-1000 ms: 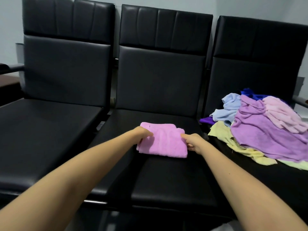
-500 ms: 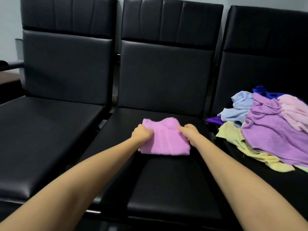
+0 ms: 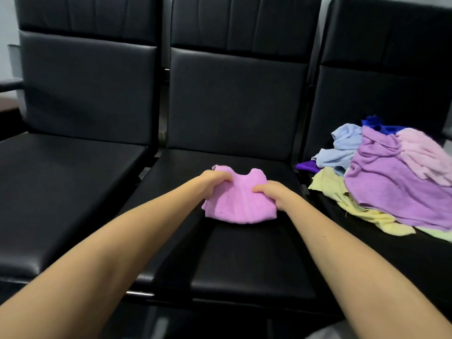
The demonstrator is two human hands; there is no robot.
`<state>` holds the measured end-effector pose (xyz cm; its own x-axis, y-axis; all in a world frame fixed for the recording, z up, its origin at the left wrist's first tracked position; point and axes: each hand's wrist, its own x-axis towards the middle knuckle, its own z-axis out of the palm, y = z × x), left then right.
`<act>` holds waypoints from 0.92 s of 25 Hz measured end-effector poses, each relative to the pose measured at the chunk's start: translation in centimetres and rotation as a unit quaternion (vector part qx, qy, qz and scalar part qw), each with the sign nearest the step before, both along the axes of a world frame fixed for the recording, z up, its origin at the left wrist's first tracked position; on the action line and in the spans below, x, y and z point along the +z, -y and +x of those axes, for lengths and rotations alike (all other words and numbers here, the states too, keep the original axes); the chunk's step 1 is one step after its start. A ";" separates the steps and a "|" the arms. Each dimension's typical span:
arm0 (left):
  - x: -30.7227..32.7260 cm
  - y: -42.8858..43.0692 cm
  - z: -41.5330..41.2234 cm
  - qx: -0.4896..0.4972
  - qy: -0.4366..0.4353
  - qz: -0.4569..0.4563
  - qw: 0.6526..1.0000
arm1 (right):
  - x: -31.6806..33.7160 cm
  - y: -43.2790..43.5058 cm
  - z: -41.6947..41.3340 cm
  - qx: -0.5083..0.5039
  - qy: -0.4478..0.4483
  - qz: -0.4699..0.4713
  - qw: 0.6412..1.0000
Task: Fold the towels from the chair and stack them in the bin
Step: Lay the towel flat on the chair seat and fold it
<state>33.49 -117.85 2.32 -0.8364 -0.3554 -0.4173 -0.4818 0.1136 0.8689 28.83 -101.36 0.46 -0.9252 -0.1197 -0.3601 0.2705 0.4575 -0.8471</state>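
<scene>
My left hand (image 3: pixel 215 178) and right hand (image 3: pixel 274 192) grip the pink towel (image 3: pixel 238 205) between them (both curled into its top). It lies on the middle seat (image 3: pixel 244 260).

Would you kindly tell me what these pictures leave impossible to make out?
Bin: nowhere in the head view, outside the frame.
Towel pile: cut by the right edge; lower towels buried, count unclear.
Dark blue towel: mostly covered by the pile.
Pink towel: lower layers hidden by its top fold.
</scene>
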 end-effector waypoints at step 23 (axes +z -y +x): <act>4.8 -29.7 8.3 -0.274 0.030 0.170 0.946 | 4.1 -30.7 16.8 -0.265 -0.093 -0.182 0.942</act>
